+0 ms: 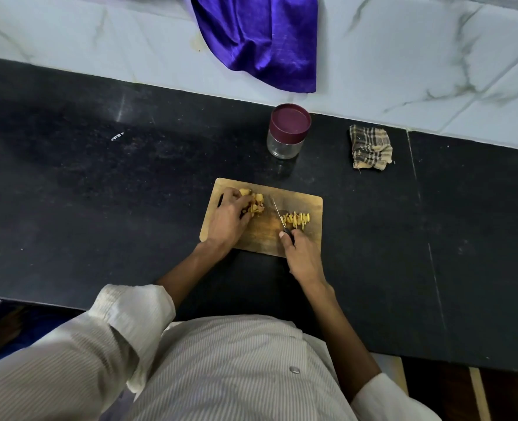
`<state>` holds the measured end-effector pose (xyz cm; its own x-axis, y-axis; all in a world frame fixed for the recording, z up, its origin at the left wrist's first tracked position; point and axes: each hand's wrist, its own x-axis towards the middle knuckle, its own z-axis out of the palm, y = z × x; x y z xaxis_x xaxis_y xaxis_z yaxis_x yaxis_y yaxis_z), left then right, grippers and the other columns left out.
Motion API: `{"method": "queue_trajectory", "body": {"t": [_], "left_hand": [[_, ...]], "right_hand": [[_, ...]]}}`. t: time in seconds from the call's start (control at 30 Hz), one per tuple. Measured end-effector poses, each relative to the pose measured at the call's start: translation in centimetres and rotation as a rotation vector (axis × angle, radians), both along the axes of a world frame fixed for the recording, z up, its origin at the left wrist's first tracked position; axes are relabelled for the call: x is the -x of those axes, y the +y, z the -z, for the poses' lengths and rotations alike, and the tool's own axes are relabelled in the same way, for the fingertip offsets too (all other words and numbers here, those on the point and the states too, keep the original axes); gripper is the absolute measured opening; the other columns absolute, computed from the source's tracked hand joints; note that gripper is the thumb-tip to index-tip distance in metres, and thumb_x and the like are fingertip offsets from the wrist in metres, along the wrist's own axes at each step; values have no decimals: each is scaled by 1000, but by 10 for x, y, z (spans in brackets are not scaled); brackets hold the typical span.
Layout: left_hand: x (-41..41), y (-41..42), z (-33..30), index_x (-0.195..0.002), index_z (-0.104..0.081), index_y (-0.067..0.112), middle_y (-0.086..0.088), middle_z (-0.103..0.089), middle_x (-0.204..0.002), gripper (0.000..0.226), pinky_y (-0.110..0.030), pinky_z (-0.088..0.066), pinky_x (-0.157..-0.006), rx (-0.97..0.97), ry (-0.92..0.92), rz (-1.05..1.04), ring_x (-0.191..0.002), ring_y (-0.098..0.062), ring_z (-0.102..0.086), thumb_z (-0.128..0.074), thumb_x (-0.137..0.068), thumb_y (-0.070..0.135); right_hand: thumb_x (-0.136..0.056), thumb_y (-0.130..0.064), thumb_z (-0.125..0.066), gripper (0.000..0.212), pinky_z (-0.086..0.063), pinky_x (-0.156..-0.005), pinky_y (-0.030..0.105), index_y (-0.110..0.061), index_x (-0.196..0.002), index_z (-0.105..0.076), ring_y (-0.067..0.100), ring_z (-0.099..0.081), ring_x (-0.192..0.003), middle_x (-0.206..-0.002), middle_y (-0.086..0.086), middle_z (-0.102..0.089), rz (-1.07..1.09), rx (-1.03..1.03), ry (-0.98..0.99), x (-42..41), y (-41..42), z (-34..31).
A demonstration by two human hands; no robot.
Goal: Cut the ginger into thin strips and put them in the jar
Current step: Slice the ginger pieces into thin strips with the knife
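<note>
The left hand (228, 218) lies on the left part of the rectangular wooden cutting board (266, 238), its fingers curled over a clump of uncut yellow-brown ginger pieces (256, 203) and holding them down. The right hand (301, 256) grips the black handle of a small thin-bladed knife (280, 217), fingers wrapped round it at the near edge of the board; the blade points away from the person, toward the far side, and sits just left of a small heap of thin pale-yellow ginger strips (297, 220) on the right part of the board. The 2 ginger piles are apart, with bare wood between them.

The board rests on a black speckled stone desk (99, 192). Beyond the board's far edge stands a clear round glass jar with a maroon screw lid (288, 132), upright, lid on, nothing visible inside. To the right of the jar lies a folded brown-and-cream checked cloth (370, 147). Behind the desk rises a white marble-patterned tiled wall (434, 56), and a shiny purple fabric (260, 38) hangs down over it. A small white mark on the desk at far left is too small to read.
</note>
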<state>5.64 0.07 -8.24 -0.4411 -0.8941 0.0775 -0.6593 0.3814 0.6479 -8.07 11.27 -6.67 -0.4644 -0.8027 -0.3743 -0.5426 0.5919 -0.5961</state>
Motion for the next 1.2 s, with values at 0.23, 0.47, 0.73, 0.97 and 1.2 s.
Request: {"method": "queue_trajectory", "body": {"t": [0.23,0.47,0.73,0.97,1.2], "left_hand": [[-3,3,1,-115,-67,10,-8,-51,-119,24,-21,-43,-73,57,43,7,-84,-9,-50,-62,-91,13],[-4,1,-2,-111,-66,10,-5,-60,-116,21,-33,-53,-80,35,85,-22,-91,-18,-61,-61,-91,13],[-7,-2,-12,-127,-58,12,-2,-66,-112,35,-26,-51,-85,-16,157,-36,-92,-12,-61,-59,-92,13],[-11,-6,-10,-121,-63,13,-5,-69,-104,29,-31,-53,-87,-147,195,-140,-92,-12,-63,-62,-91,16],[-8,-5,-12,-100,-70,13,4,-67,-89,12,-4,-44,-69,-199,281,-182,-78,-3,-61,-62,-91,13]], "right_hand": [[-104,-42,-43,27,-56,-78,51,-18,-100,-56,26,-66,-84,-93,5,-65,-6,10,8,1,0,2],[-103,-41,-44,29,-56,-79,50,-16,-105,-59,24,-65,-87,-97,5,-65,-9,20,5,2,0,5],[-104,-40,-44,30,-55,-82,49,-15,-108,-60,23,-64,-91,-99,5,-65,-18,23,0,4,1,8],[-104,-40,-44,29,-56,-80,49,-16,-107,-60,22,-64,-89,-97,4,-64,-17,23,-5,4,0,9],[-104,-38,-45,30,-53,-84,49,-12,-104,-61,24,-64,-91,-96,6,-66,-21,33,1,5,0,11]]}}
